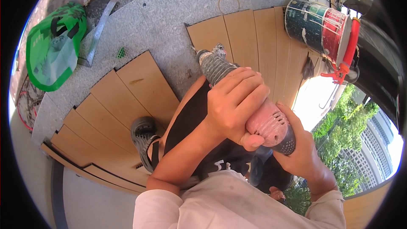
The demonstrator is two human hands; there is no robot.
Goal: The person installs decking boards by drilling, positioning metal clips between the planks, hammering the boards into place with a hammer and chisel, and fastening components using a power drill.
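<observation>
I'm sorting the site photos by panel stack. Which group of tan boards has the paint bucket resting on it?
The upper right group of tan boards, beyond the power drill. The green and red paint bucket lies on its right end; the lower left group carries only a sandalled foot.

A speckled grey stone floor [169,12] is seen under bright daylight. Tan wooden boards [123,101] are laid side by side across it at the left, and a second group of boards [254,38] is laid at the upper right. A green bag [53,46] is set at the upper left, beside a metal strip [99,27]. A paint can [318,25] is placed on its side at the top right. Green trees [343,140] and a building [381,144] are seen far below at the right.
</observation>
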